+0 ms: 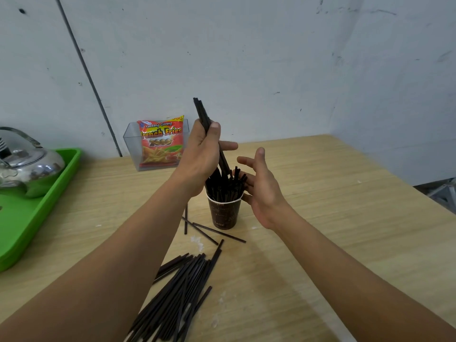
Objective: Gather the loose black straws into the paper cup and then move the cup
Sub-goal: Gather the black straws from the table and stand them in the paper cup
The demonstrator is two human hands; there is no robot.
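My left hand [201, 156] gripped a bundle of straws [201, 112], its lower ends among those standing in the paper cup [224, 215]. My right hand [261, 191], fingers relaxed, hovered beside the rim. Loose straws [182, 287] lay on the table [320, 218] nearer me.

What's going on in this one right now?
A person is filling a paper cup on the wooden table. The left hand grips a bundle of black straws with its lower ends in the cup's mouth; the right hand is open beside the cup. A pile of loose straws lies nearer the person, so gathering isn't finished.
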